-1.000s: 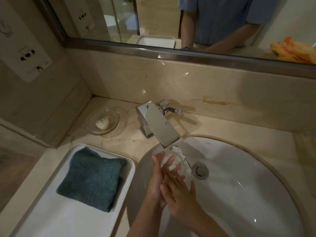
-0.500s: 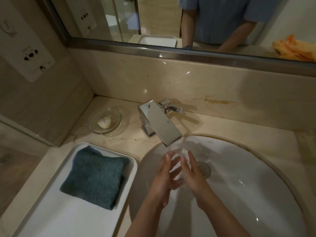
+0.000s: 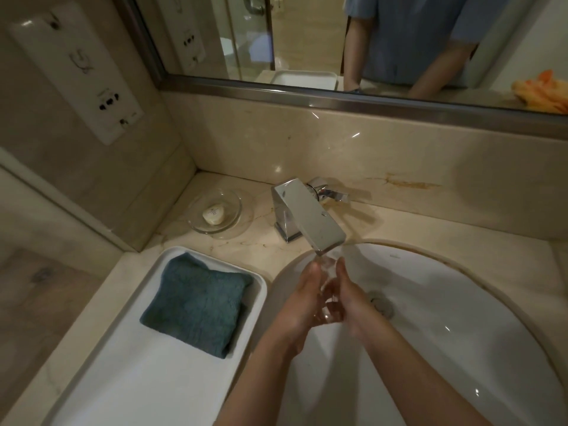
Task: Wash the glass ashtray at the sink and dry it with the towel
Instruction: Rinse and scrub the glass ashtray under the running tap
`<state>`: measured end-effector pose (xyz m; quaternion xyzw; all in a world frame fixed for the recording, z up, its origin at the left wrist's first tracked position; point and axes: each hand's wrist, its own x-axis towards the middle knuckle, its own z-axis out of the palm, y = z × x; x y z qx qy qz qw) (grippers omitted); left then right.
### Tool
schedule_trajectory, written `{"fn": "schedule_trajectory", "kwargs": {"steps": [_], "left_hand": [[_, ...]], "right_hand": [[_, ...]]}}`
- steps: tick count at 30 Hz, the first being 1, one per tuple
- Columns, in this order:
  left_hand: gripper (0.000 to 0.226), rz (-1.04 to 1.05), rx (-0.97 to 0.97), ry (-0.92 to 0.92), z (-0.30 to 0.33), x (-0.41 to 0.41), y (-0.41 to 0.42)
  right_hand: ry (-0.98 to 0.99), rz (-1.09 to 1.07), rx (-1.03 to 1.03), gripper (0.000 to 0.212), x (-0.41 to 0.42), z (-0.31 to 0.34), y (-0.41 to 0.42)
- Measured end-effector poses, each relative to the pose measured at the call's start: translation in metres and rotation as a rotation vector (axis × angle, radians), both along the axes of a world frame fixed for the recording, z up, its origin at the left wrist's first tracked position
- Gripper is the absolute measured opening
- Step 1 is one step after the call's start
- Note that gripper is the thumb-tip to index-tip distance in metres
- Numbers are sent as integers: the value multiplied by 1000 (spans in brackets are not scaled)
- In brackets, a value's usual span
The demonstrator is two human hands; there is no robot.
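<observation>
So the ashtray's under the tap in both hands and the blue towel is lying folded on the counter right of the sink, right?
Not quite. In the head view the blue towel lies folded in the white tray left of the sink. Both the left hand and right hand do hold the ashtray under the tap.

dim, warm light on a beige marble counter [image 3: 399,222] and backsplash [image 3: 338,142]; a metal-framed mirror [image 3: 307,41] runs above; a white socket panel [image 3: 80,72] sits on the left wall; a chrome faucet [image 3: 307,219] stands behind the basin.
</observation>
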<state>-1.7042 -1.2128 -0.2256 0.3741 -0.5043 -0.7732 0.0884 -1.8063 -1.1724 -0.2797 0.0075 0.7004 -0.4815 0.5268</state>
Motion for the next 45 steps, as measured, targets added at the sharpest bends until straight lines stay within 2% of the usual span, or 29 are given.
{"fn": "schedule_trajectory", "kwargs": {"steps": [4, 9, 12, 14, 16, 19, 21, 22, 24, 27, 29, 33, 36, 39, 45], "left_hand": [[55, -27, -83, -47, 7, 6, -1], [27, -24, -258, -107, 19, 7, -1], [29, -2, -371, -138, 20, 9, -2], [24, 41, -416, -163, 17, 10, -4], [29, 88, -423, -199, 14, 10, -5], [32, 132, -444, -263, 8, 8, -9], [34, 140, -432, -276, 6, 5, -10], [34, 141, -420, -268, 6, 4, -11], [27, 143, -362, -245, 6, 1, -14], [18, 99, -213, -159, 11, -4, -16], [13, 71, -184, -132, 9, -6, -17], [36, 59, -136, -149, -4, -5, -22], [47, 92, -65, -142, -11, -3, -24], [40, 140, 60, -93, -14, -2, -24], [50, 92, 276, 44, -16, -7, -17]], "right_hand": [[-158, -68, -33, 73, 8, -11, -9], [-308, -163, -20, 42, 16, -10, -7], [-349, -149, -1, 63, 15, -4, -5], [-452, -143, -15, 72, 15, 3, -4], [-542, -142, -15, 67, 16, 2, -5], [-597, -155, -18, 40, 21, 0, -9], [-607, -226, -26, 39, 23, -1, -10], [-614, -304, -41, 47, 24, 0, -11], [-504, -394, -54, 55, 22, 2, -15], [-211, -385, -57, 60, 24, 6, -18], [-9, -367, -35, 60, 24, 5, -16], [292, -334, -81, 48, 17, 11, -11], [406, -212, -88, 47, 10, 18, -7], [503, -112, -100, 45, 2, 19, -2], [517, 4, -141, 35, -11, 25, 9]]}}
